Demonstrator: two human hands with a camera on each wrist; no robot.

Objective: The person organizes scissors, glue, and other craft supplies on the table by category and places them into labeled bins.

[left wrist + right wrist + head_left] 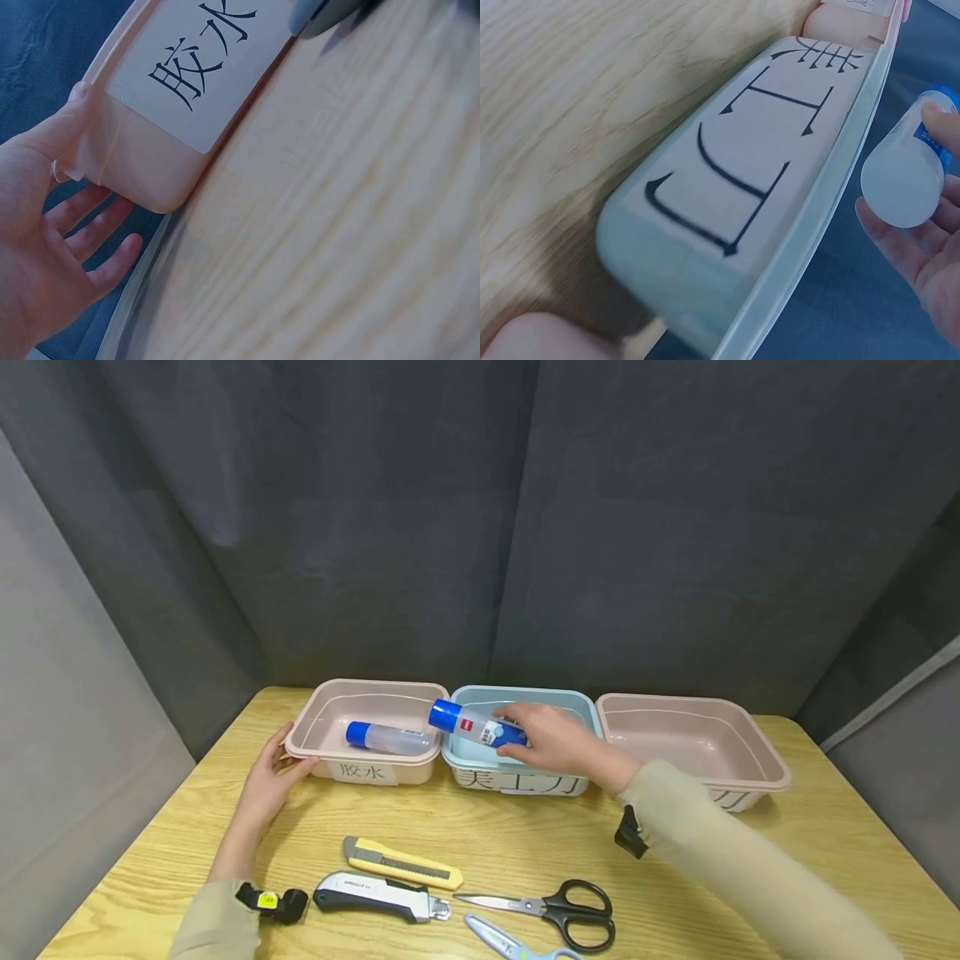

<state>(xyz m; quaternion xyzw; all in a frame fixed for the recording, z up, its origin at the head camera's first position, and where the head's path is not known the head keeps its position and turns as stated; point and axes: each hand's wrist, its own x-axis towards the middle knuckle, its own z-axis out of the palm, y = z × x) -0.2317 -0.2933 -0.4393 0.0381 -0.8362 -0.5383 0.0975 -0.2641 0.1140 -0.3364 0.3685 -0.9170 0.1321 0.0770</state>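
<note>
My right hand [551,737] grips a clear glue bottle [480,724] with a blue cap and blue label, above the blue bin [525,764]. The cap points left toward the left pink bin [390,685]; the bottle's round base [902,187] faces the camera in the right wrist view. Another blue-capped glue bottle [390,739] lies inside that pink bin. My left hand [268,781] holds the same bin's front left corner, thumb at the front rim and fingers along the side. In the left wrist view, several fingers [116,266] hang below the rim.
A second pink bin [776,768] stands to the right of the blue one. Nearer on the wooden table [150,902] lie a yellow utility knife [405,862], a white-and-black utility knife [378,893], black-handled scissors [555,910] and light blue scissors [513,943]. A dark curtain [390,527] hangs behind.
</note>
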